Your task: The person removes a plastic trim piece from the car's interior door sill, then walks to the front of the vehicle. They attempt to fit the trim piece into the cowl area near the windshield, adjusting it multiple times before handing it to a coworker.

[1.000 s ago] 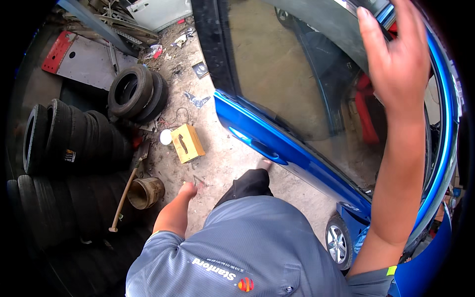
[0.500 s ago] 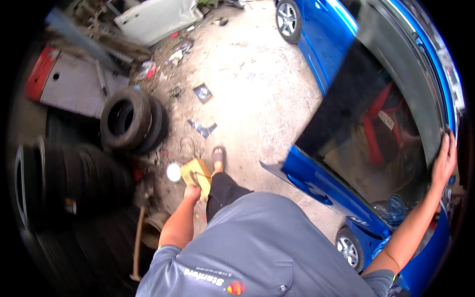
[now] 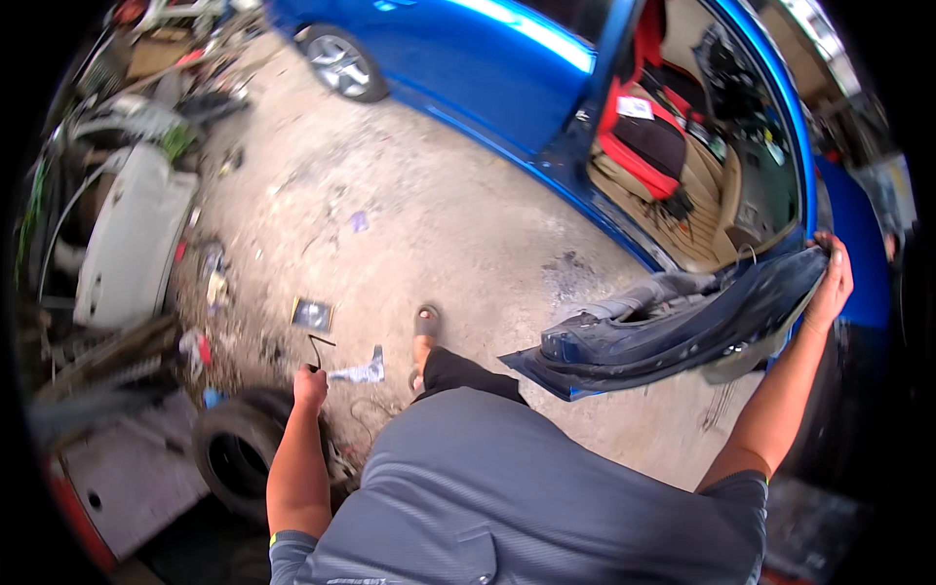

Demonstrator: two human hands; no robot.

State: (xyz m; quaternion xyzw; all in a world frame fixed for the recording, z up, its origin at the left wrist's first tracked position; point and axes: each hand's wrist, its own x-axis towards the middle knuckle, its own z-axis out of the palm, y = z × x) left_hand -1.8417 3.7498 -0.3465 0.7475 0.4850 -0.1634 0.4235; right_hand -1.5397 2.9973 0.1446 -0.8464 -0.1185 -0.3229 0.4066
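My left hand [image 3: 310, 388] is closed around a thin, dark, bent metal rod [image 3: 315, 352], held out over the ground on the left. Its exact kind is too small to make out. On the other side, my right hand [image 3: 831, 285] grips the top corner of the window frame of an open car door [image 3: 673, 327], with fingers wrapped over the edge. The door stands swung out from the blue car [image 3: 468, 93], seen nearly from above. Through the doorway show a red and black seat [image 3: 648, 132] and a beige interior.
Worn tyres [image 3: 239, 444] lie at lower left beside a grey and red panel [image 3: 127, 468]. A pale car door [image 3: 136, 239] and scrap line the left side. On the concrete lie a dark square piece [image 3: 312, 314] and a silvery scrap [image 3: 366, 367]. My sandalled foot [image 3: 426, 327] stands centrally.
My view has turned rightward and the door has swung, so the car's interior is now exposed. My right hand stays on its frame. The yellow box and white round object have left view.
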